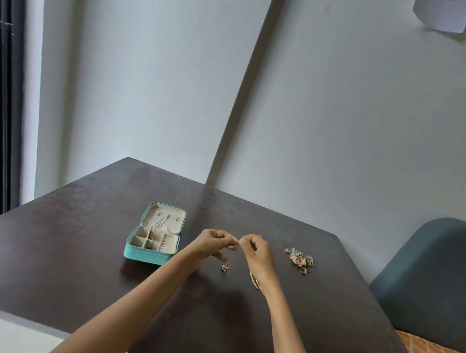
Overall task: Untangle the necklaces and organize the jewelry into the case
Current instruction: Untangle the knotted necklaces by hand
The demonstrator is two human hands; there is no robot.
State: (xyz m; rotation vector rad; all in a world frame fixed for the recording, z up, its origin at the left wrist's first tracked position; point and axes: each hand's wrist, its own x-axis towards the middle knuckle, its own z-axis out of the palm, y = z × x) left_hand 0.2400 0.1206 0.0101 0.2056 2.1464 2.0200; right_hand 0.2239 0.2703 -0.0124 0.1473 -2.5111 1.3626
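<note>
Both forearms reached in from the near edge of the tabletop (pixel 75 260). Held between them a thin chain (pixel 232 254), pinched by left hand (pixel 211 244) and right hand (pixel 256 251) with fingertips nearly touching, hanging almost straight down to a pendant (pixel 225 268) at the surface. Gold chain (pixel 254 281) trailed under the right wrist. Open case (pixel 153 235) lay toward the left edge, nearer the left hand. Loose jewelry pile (pixel 300 259) sat well apart, toward the right edge.

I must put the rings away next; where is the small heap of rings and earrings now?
In the head view, the small heap of gold and silver rings and earrings lies on the dark table, right of the right hand.
</note>
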